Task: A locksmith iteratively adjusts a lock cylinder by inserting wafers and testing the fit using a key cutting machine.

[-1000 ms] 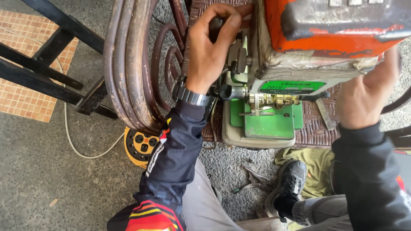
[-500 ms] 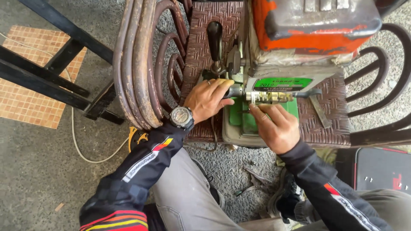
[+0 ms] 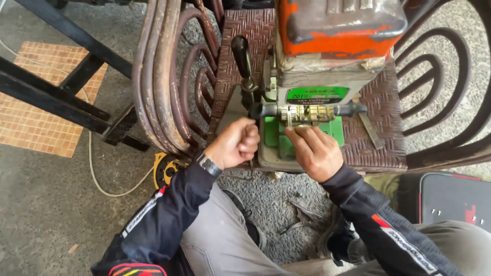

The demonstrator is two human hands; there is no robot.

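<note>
- The key-cutting machine (image 3: 312, 102) sits on the woven seat of a brown chair (image 3: 378, 138), with its orange and grey housing (image 3: 340, 25) at 12 o'clock and its green base plate (image 3: 276, 135) at 6 o'clock.
- The left hand (image 3: 236, 143) is closed into a fist at 9 o'clock of the carriage (image 3: 307, 111), right at the dark left end of the bar; it looks to be gripping something there, but what sits inside the fist is hidden.
- The right hand (image 3: 314, 151) lies at 6 o'clock of the carriage, fingers partly curled, with its fingertips (image 3: 292, 132) up against the brass-coloured clamp section; whether a key is pinched there is too small to tell.
- The black lever (image 3: 241, 56) stands untouched at 10 o'clock of the carriage, well clear of both hands.
- By my reading, the work is in its setting-up or clamping stage: both hands are at the vise, not on the lever, so cutting does not look to be under way.
- What seems left: securing the piece in the clamp and running the carriage against the cutter.
- A white cord (image 3: 97, 168) trails over the concrete at 8 o'clock, beside a yellow and black object (image 3: 162, 171) under the chair arm.
- A dark case (image 3: 455, 204) lies at 4 o'clock.
</note>
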